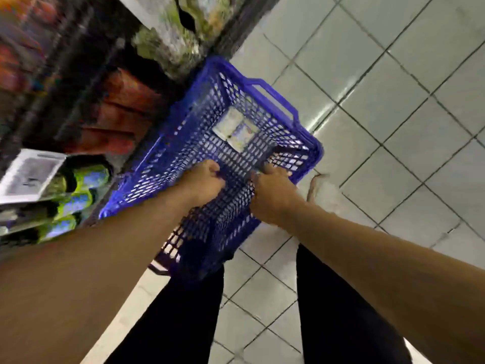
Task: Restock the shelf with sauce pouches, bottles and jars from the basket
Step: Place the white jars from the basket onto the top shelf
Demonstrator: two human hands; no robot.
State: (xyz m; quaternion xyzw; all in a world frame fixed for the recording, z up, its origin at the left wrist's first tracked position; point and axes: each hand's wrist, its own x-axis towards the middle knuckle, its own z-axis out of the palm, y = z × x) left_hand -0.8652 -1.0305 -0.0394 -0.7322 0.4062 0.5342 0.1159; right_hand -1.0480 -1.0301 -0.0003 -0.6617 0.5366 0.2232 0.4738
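Head view, basket (183,143) beside shelf (78,74), hands (202,182) gripping

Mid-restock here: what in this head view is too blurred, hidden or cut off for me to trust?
- Shelf goods: motion blur, labels unreadable.
- Left hand and right hand: closed at the blue basket near rim; fingers block what they grip.
- Basket floor: only a pale label shows; near end hidden by arms.
- Green bottles: blurred, partly cut off at left edge.
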